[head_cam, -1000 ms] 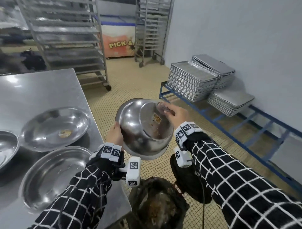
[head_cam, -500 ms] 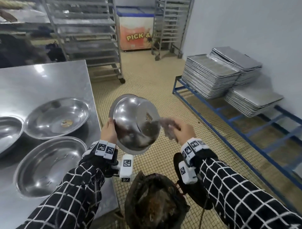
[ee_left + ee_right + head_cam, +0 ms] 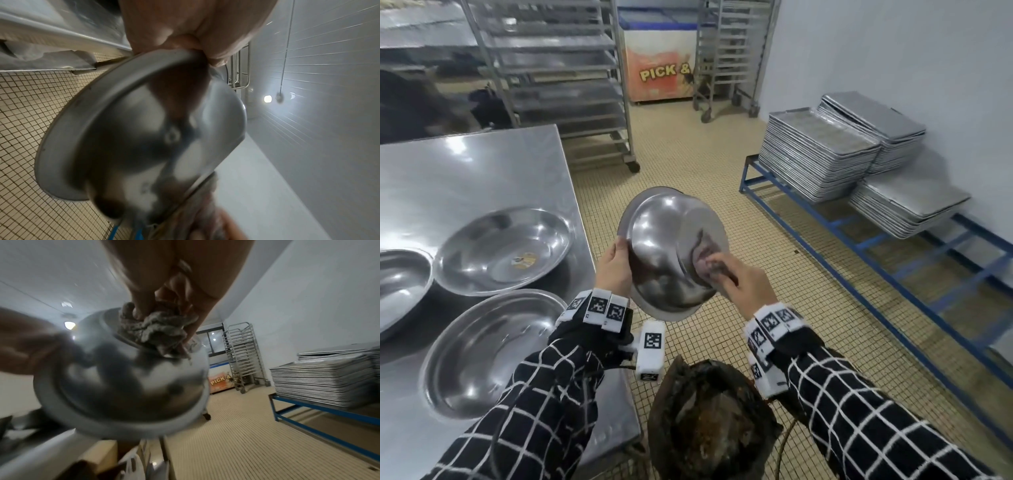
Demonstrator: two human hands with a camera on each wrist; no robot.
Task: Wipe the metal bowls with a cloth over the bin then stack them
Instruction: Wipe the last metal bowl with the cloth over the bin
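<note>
The steel table [image 3: 465, 178] fills the left of the head view, and three metal bowls rest on it right way up: one at the left edge [image 3: 400, 284], one in the middle left [image 3: 503, 250] with a small label inside, one at lower left [image 3: 489, 353]. A fourth bowl [image 3: 671, 250], turned bottom-up and tilted, is held in the air at the centre of the frame, above and beyond the dark bin [image 3: 709, 421] at the bottom centre. Right of centre, a blue rack [image 3: 859, 240] carries three stacks of metal trays [image 3: 818, 161].

The left hand [image 3: 614, 267] grips the held bowl's rim on its left side, thumb on the outer wall and fingers curled under the lip; the left wrist view shows the rim [image 3: 123, 68] pinched in that hand [image 3: 185, 24]. The right hand [image 3: 739, 281] has its fingers curled round a crumpled grey cloth [image 3: 705, 263], pressing it against the bowl's outer base at the right. In the right wrist view the cloth [image 3: 156, 331] is bunched under the fingertips [image 3: 139, 311] on the base ring.
</note>
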